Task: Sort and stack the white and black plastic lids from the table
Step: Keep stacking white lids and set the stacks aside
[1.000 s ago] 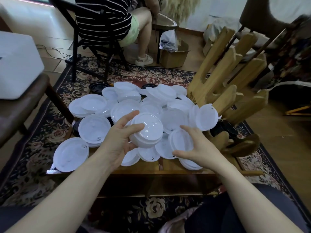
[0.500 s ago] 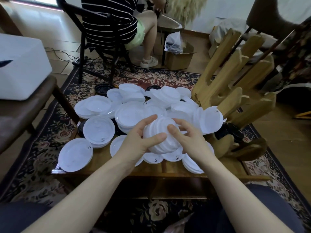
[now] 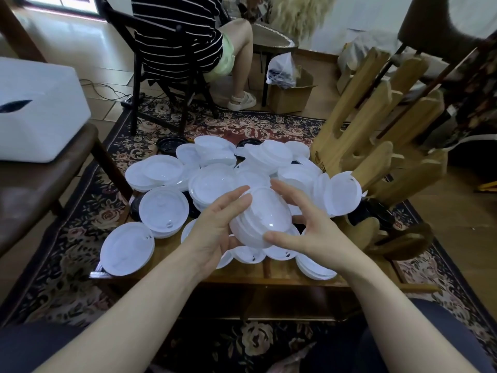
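- A white box (image 3: 35, 109) sits on a brown seat at the upper left of the frame.
- Left of centre, loose white lids (image 3: 164, 208) lie spread over the wooden tabletop (image 3: 279, 275); one lid (image 3: 127, 249) overhangs its near left corner.
- A few black lids (image 3: 168, 142) show at the far edge of the pile, partly covered by white ones.
- The left hand (image 3: 215, 227) cups the left side of a stack of white lids (image 3: 259, 219), held tilted above the pile at the middle of the frame; its grip is curled round the stack's edge.
- The right hand (image 3: 312, 232) holds the same stack from the right, thumb on the near rim and fingers spread over the top.
- Above centre, a person in a striped top (image 3: 174, 28) sits on a dark chair, back to the camera.
- A wooden rack (image 3: 376, 135) stands at the right, with a white lid (image 3: 341, 193) leaning against it.
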Motion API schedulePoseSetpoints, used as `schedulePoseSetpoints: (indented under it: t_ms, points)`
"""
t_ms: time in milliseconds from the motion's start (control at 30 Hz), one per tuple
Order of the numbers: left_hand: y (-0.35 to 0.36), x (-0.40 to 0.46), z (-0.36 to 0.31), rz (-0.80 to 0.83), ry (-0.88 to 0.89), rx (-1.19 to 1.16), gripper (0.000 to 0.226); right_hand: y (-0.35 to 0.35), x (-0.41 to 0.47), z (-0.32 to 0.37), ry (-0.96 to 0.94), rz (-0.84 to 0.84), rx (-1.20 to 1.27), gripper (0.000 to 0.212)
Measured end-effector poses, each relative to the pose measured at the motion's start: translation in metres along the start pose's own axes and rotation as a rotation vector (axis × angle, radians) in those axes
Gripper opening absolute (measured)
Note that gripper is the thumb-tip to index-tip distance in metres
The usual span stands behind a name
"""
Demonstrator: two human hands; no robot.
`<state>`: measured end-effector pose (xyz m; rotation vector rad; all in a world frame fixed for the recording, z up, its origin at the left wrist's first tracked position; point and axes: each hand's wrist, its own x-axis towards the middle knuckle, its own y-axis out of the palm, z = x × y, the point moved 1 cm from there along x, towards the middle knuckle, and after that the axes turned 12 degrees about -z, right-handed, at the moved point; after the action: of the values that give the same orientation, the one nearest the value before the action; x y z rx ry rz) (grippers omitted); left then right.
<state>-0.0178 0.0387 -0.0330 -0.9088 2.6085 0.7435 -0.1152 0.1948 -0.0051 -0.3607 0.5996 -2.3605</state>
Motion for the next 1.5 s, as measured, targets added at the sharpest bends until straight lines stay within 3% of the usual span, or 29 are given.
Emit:
schedulePoseSetpoints:
  t_ms: [167, 300, 433, 967, 1067, 1133, 1267, 1500]
  points:
    - [0.003, 0.000, -0.001, 0.003, 0.007, 0.044, 0.040, -0.002, 0.005, -0.002, 0.053, -0.126, 0.041, 0.077]
    - [0.005, -0.002, -0.003, 0.005, -0.009, 0.038, 0.052, 0.001, 0.004, -0.002, 0.059, -0.141, 0.039, 0.073]
    - [0.003, -0.002, -0.003, 0.000, -0.021, 0.024, 0.040, 0.002, 0.004, -0.004, 0.005, -0.121, -0.044, 0.068]
    - [0.000, 0.003, 0.004, 0.046, 0.057, 0.042, 0.076, 0.010, 0.004, -0.011, -0.147, -0.091, -0.181, 0.083]
    - [0.000, 0.004, 0.005, 0.021, 0.079, 0.025, 0.055, 0.003, 0.006, -0.013, -0.119, -0.080, -0.137, 0.077]
    - [0.000, 0.004, 0.002, -0.006, 0.094, 0.009, 0.043, -0.012, 0.011, -0.017, -0.093, -0.192, -0.147, 0.066]
    - [-0.004, 0.005, -0.003, -0.034, 0.080, -0.024, 0.044, -0.052, 0.025, -0.037, -0.046, -0.499, -0.404, 0.044]
    - [-0.004, 0.007, -0.004, -0.037, 0.057, -0.033, 0.059, -0.053, 0.043, -0.063, 0.121, -0.491, -0.660, 0.045]
